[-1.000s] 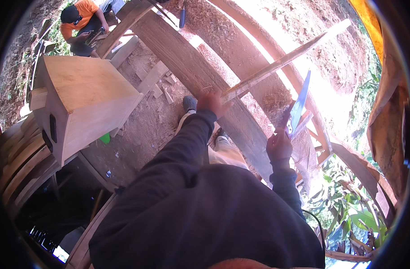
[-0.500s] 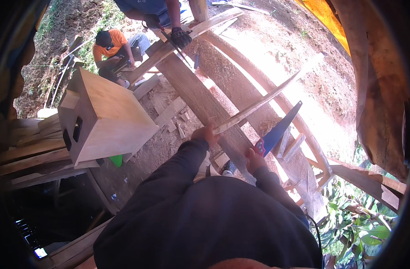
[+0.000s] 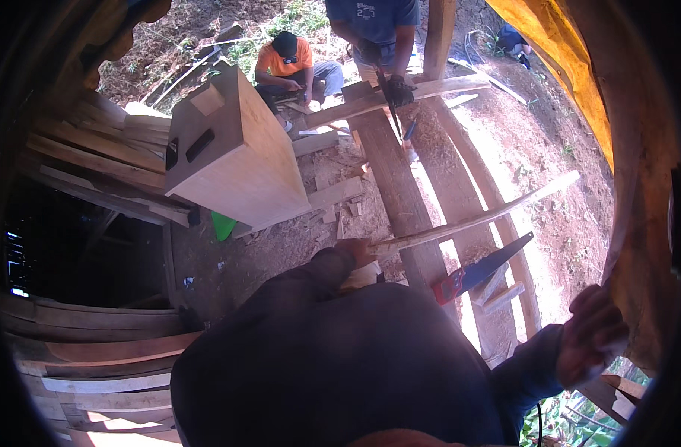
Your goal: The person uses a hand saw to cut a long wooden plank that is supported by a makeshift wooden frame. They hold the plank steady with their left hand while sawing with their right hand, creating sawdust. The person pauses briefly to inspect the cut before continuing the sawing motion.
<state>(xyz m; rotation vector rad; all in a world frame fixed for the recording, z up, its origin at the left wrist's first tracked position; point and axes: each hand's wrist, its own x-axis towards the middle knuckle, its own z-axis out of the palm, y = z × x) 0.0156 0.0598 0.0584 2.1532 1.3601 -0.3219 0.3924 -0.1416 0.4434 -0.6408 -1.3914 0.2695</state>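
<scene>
left hand grip clenched on wooden strip; right hand released; wooden box nearby

Left arm: is reaching forward from the lower middle of the frame, dark sleeve covering it to the wrist.
Left hand: is closing its fingers at the frame's centre.
Right hand: is hanging empty at the lower right, fingers loosely curled.

We grip a long wood slat w/ left hand; right hand empty, off to the side. Handsaw lies on plank. Wooden box stands nearby.
</scene>
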